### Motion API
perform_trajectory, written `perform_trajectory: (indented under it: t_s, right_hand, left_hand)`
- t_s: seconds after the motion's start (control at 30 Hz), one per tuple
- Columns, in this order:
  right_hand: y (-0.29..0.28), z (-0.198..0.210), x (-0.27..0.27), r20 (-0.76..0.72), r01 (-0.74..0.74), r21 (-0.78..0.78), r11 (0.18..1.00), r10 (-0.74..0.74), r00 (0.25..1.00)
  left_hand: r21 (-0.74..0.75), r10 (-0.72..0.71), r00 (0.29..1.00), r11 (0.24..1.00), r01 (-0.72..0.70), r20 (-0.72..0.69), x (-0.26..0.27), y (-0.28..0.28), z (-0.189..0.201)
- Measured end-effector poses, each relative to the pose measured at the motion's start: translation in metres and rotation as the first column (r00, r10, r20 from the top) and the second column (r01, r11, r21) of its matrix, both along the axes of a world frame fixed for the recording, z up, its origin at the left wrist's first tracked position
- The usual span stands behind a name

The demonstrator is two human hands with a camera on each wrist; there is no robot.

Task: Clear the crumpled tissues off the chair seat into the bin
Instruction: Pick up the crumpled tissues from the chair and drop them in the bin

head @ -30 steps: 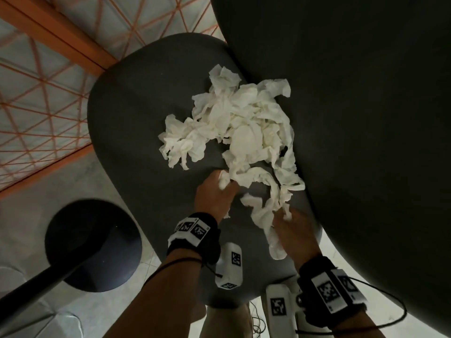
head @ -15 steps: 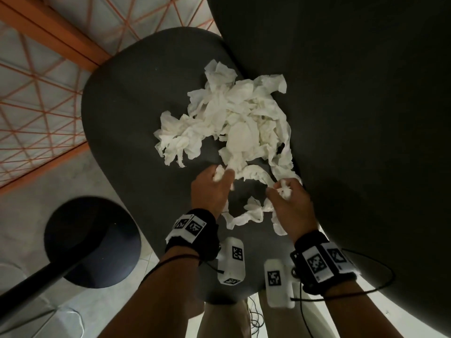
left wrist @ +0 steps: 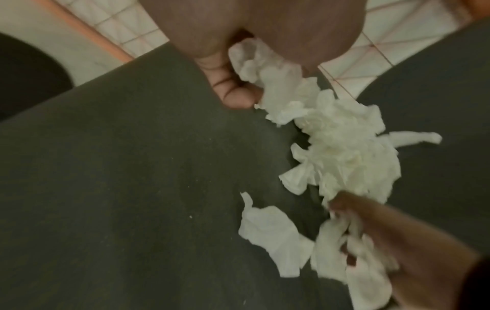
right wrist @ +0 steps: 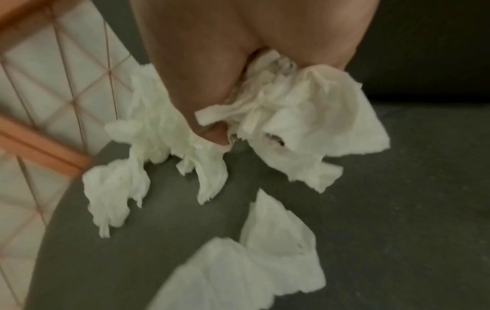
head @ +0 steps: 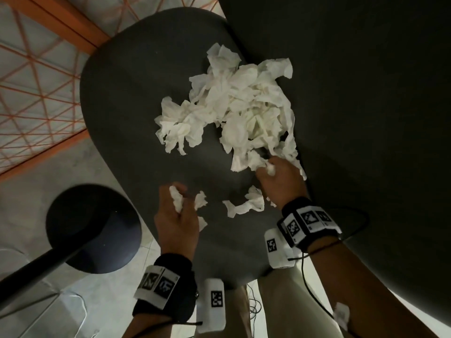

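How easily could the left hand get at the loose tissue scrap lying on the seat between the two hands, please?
Probably easily: the tissue scrap lies on open chair seat just beside the left hand, with nothing between them. However, that hand's grip already holds a tissue wad, so taking more could be awkward.

Black wristbands (head: 308,223) with white square-coded tags, thin black cables, bare forearms.

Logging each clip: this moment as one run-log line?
left hand: grips tissue | right hand: grips tissue | tissue pile: on chair seat | bin: unseen
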State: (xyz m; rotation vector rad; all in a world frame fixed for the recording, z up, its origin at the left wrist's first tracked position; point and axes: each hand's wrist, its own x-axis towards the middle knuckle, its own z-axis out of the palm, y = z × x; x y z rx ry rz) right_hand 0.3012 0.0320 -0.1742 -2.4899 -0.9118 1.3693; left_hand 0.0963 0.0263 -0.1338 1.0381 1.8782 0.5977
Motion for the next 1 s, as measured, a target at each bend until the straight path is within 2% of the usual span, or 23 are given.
perform_trajectory:
  t_s: [0.07, 0.13, 0.23, 0.33, 0.47, 0.5, 0.63, 0.7, 0.77, 0.9, 1.0]
  right_hand:
    - [-0.002, 0.008, 0.005, -0.061, 0.117, 0.056, 0.992, -0.113, 0.992]
    - [-0.006, 0.018, 0.014, -0.111, 0.196, 0.088, 0.977, -0.185, 0.976]
    - [-0.022, 0.027, 0.03, -0.129, 0.287, 0.163, 0.944, -0.268, 0.955]
    - [-0.042, 0.036, 0.04, -0.11, 0.357, 0.222, 0.907, -0.34, 0.934]
    - [-0.064, 0.043, 0.041, -0.182, 0.407, 0.23, 0.884, -0.372, 0.91]
    - [-0.067, 0.041, 0.039, -0.185, 0.411, 0.214, 0.886, -0.376, 0.908]
    - [-0.064, 0.032, 0.028, -0.145, 0.368, 0.148, 0.918, -0.348, 0.926]
    - [-0.058, 0.022, 0.022, -0.076, 0.241, 0.114, 0.964, -0.234, 0.969]
    - [-0.054, 0.009, 0.016, 0.026, 0.054, 0.06, 0.997, -0.056, 0.998]
    - [-0.051, -0.011, 0.005, 0.137, -0.08, -0.005, 0.997, 0.08, 0.987]
    - [-0.056, -0.013, 0.002, 0.137, -0.055, 0.032, 0.998, 0.05, 0.989]
  left_hand:
    - [0.026, -0.153, 0.988, 0.988, 0.154, -0.021, 0.01, -0.005, 0.008]
    - [-0.036, -0.355, 0.933, 0.935, 0.353, -0.064, 0.023, -0.01, 0.006]
    - [-0.246, -0.649, 0.751, 0.752, 0.611, -0.119, 0.041, -0.015, -0.011]
    - [-0.35, -0.784, 0.609, 0.607, 0.714, -0.116, 0.055, -0.018, -0.03]
    - [-0.409, -0.847, 0.501, 0.527, 0.745, -0.179, 0.055, -0.012, -0.05]
    - [-0.412, -0.844, 0.508, 0.53, 0.741, -0.172, 0.052, -0.01, -0.05]
    - [-0.352, -0.73, 0.675, 0.663, 0.661, -0.108, 0.036, -0.004, -0.037]
    - [-0.305, -0.646, 0.757, 0.743, 0.596, -0.094, 0.025, -0.004, -0.032]
    - [-0.279, -0.548, 0.832, 0.815, 0.507, -0.087, 0.015, -0.005, -0.031]
    - [-0.248, -0.471, 0.874, 0.867, 0.433, -0.119, 0.005, -0.001, -0.029]
    - [-0.235, -0.44, 0.893, 0.881, 0.41, -0.092, 0.007, 0.0, -0.031]
